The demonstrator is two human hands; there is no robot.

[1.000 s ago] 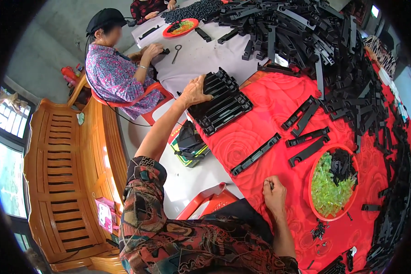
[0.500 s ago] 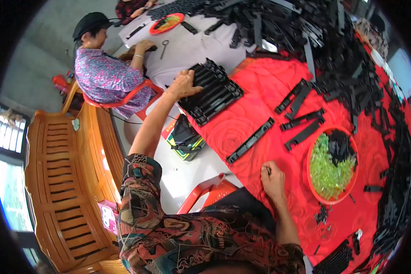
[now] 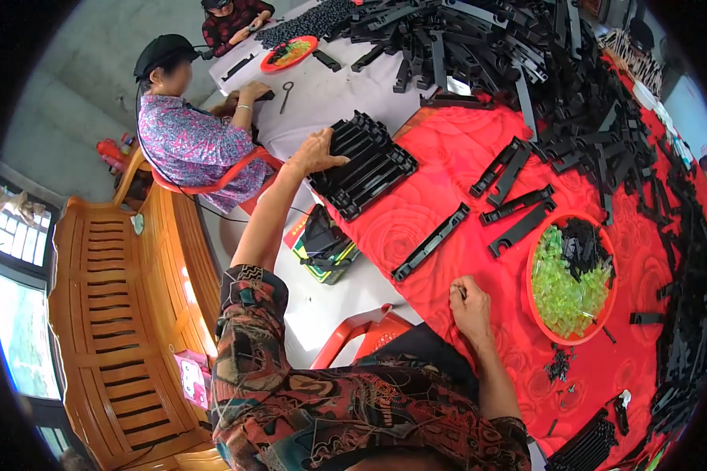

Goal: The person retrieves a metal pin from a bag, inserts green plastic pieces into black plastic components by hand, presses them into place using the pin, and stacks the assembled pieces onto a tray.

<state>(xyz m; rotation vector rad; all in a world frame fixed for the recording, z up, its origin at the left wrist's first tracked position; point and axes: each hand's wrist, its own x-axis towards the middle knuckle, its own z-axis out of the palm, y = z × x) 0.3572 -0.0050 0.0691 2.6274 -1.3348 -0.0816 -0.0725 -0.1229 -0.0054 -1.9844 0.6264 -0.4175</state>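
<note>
My left hand (image 3: 316, 152) reaches to the left end of a row of long black plastic strips (image 3: 363, 163), laid side by side at the table's left edge. Its fingers curl over the outermost strip, with the thumb lying across the top. My right hand (image 3: 471, 304) rests on the red cloth near the table edge, fingers pinched round a small dark piece too small to name. Between the hands lies a single black plastic strip (image 3: 430, 242), set slantwise. To the right of my right hand stands an orange-rimmed bowl (image 3: 531, 302) holding yellow-green clear pieces and small black parts.
More black strips (image 3: 518, 206) lie beyond the bowl, and a large heap (image 3: 597, 118) covers the far right. A person (image 3: 196, 129) sits at the table's left side. Scissors (image 3: 287, 96) lie on the pale cloth. A red stool (image 3: 353, 336) and a box (image 3: 322, 243) stand below the edge.
The view has shifted slightly. My left hand stays at the row of strips, and my right hand keeps its place with fingers closed. The row's strips look slightly tilted compared with before.
</note>
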